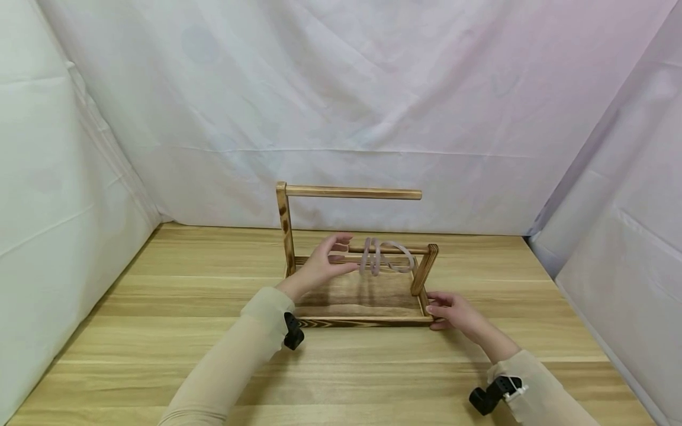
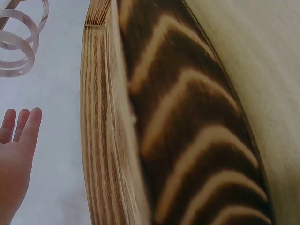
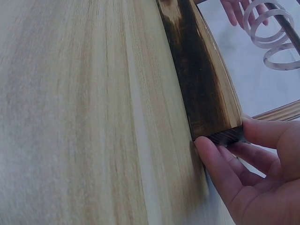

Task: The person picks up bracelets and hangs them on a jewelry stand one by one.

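A wooden jewelry stand (image 1: 357,321) stands on the table, with a shallow tray base, a tall upper bar (image 1: 351,192) and a lower bar (image 1: 421,249). Translucent pale bangles (image 1: 376,263) hang around the lower bar, one leaning toward its right post. Beside the bar's free left end, my left hand (image 1: 325,263) is held with fingers extended; in the left wrist view its fingers (image 2: 30,129) stand apart from the bangles. My right hand (image 1: 453,313) grips the tray's front right corner, thumb and fingers around the edge in the right wrist view.
The wood-grain table (image 1: 186,307) extends around the stand. White cloth (image 1: 341,106) hangs behind it and on both sides. Each wrist wears a small black camera (image 1: 293,331).
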Motion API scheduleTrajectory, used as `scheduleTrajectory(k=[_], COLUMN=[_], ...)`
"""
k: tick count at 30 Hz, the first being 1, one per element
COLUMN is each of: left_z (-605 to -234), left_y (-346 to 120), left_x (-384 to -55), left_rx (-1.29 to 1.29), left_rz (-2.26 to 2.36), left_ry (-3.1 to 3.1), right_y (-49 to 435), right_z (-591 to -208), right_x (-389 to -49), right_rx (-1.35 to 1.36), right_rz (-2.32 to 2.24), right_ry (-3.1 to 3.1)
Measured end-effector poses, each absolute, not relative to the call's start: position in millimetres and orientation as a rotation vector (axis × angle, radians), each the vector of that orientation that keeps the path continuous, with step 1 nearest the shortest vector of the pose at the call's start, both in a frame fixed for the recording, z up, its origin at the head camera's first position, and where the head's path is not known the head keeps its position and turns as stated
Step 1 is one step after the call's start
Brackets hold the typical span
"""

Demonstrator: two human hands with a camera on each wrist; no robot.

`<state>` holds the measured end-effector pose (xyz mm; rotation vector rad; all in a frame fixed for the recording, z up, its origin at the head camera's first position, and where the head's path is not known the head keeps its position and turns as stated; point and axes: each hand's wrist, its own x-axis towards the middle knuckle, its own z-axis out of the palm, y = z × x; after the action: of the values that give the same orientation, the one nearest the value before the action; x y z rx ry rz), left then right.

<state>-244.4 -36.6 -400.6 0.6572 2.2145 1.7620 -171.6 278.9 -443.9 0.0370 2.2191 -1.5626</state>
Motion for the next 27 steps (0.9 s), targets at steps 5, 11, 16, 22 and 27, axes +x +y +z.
scheduleTrajectory(k=[5, 11, 16, 22, 27], left_z=[-412, -415, -415, -418, -420], left_y=[-40, -47, -53, -60, -66], left_x=[-249, -248, -244, -243, -243], left_rx=[0.654, 0.644, 0.626, 0.622, 0.62], left_rz=[1.787, 1.815, 1.798, 1.762, 1.773], left_ry=[2.232, 2.226, 2.237, 2.295, 2.303], right_y=[279, 280, 282, 285, 285], right_z=[-444, -445, -447, -448, -447], right_x=[-173, -176, -179, -183, -188], right_rx=[0.033, 0.02, 0.014, 0.022, 0.02], right_rz=[-1.565, -1.56, -1.555, -1.546, -1.548], right_ry=[2.22, 2.225, 2.227, 2.221, 2.214])
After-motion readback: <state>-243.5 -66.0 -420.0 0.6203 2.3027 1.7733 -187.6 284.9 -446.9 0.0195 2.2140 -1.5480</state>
